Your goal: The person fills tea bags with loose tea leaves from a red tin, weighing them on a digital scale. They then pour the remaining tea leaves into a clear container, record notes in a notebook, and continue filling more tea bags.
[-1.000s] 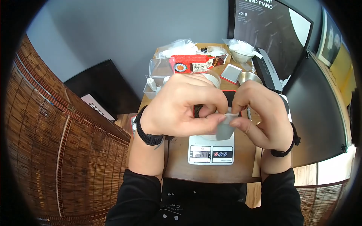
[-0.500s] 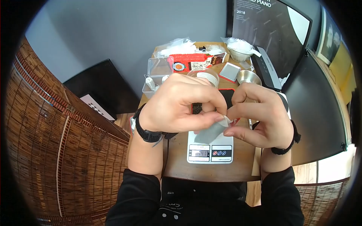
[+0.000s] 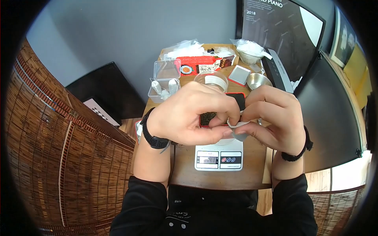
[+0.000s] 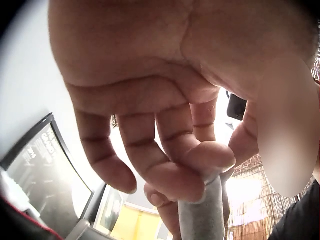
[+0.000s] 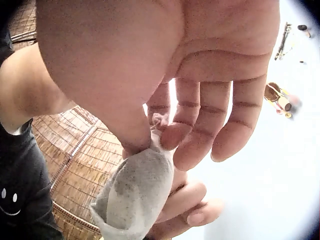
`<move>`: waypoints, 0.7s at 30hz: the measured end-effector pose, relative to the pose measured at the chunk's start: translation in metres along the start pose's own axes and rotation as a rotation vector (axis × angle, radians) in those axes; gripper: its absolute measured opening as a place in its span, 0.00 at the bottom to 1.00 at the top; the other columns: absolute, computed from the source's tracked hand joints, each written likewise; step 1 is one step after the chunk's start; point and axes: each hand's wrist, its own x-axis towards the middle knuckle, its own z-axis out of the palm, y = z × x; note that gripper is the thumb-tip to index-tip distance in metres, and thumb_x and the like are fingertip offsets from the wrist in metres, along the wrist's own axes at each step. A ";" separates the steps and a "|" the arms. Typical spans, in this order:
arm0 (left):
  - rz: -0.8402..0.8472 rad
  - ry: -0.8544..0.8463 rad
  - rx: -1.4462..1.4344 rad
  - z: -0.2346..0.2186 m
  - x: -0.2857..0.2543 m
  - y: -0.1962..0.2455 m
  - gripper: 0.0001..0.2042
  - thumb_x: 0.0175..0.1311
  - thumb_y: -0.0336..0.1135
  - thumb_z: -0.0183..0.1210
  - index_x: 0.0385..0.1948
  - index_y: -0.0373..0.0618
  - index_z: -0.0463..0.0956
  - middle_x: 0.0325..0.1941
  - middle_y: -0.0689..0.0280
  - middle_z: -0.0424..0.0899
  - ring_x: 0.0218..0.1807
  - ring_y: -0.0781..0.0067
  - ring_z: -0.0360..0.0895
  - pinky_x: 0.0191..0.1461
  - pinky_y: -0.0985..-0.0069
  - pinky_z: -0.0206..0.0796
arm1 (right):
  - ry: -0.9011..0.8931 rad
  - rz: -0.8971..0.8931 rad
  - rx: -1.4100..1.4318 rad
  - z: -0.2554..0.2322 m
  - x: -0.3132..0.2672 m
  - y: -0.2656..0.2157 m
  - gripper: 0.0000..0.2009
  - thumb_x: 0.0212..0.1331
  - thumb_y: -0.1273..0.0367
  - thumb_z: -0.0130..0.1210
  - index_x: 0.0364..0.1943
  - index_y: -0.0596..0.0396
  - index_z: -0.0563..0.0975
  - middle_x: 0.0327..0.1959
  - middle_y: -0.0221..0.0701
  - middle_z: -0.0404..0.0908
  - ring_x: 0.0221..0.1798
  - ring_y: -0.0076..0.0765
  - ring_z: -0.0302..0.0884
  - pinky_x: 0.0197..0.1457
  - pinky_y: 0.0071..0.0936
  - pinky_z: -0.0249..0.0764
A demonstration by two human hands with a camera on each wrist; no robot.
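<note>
Between both hands, above the kitchen scale (image 3: pixel 219 159), is a small whitish fabric tea bag (image 3: pixel 239 136). My left hand (image 3: pixel 189 114) pinches its upper edge with thumb and fingertips. From the other side, my right hand (image 3: pixel 275 118) pinches it between thumb and forefinger. The right wrist view shows the bag (image 5: pixel 132 192) bulging below a gathered neck, the thumb pressed against it. In the left wrist view the bag (image 4: pixel 201 220) hangs under the curled fingertips. Dark loose leaves (image 3: pixel 207 119) lie in a red-rimmed tray behind the hands, which partly hide it.
Behind the left hand stands a clear plastic box (image 3: pixel 155 93) holding white pouches. A round clear container (image 3: pixel 212 80), a metal bowl (image 3: pixel 258 80) and a small red-edged scale (image 3: pixel 239 74) are farther back. Red packaging (image 3: pixel 197 65) lies near the wall.
The bag hung down, then slanted left over the scale; now its top edge is turned upward and most of it is behind the fingers. The right fingers have shifted their grip along the edge.
</note>
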 end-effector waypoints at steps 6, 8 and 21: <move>-0.005 -0.030 0.105 -0.007 -0.001 0.002 0.05 0.54 0.27 0.69 0.30 0.38 0.83 0.22 0.64 0.79 0.26 0.61 0.77 0.35 0.66 0.70 | -0.060 -0.031 -0.084 -0.005 0.002 0.001 0.13 0.50 0.64 0.77 0.32 0.50 0.82 0.33 0.29 0.79 0.32 0.42 0.80 0.33 0.36 0.76; 0.006 0.023 0.088 -0.003 -0.001 0.002 0.05 0.54 0.26 0.69 0.30 0.38 0.83 0.23 0.63 0.80 0.26 0.61 0.77 0.35 0.66 0.70 | -0.073 -0.017 -0.086 -0.005 0.002 0.001 0.13 0.50 0.63 0.76 0.32 0.50 0.82 0.33 0.29 0.79 0.32 0.42 0.81 0.33 0.36 0.76; 0.039 0.020 0.171 -0.003 0.003 0.006 0.06 0.53 0.24 0.69 0.29 0.39 0.80 0.27 0.62 0.80 0.29 0.60 0.78 0.36 0.66 0.70 | -0.045 -0.047 -0.141 -0.008 0.000 0.001 0.14 0.50 0.61 0.76 0.33 0.50 0.82 0.34 0.29 0.81 0.33 0.42 0.82 0.33 0.37 0.77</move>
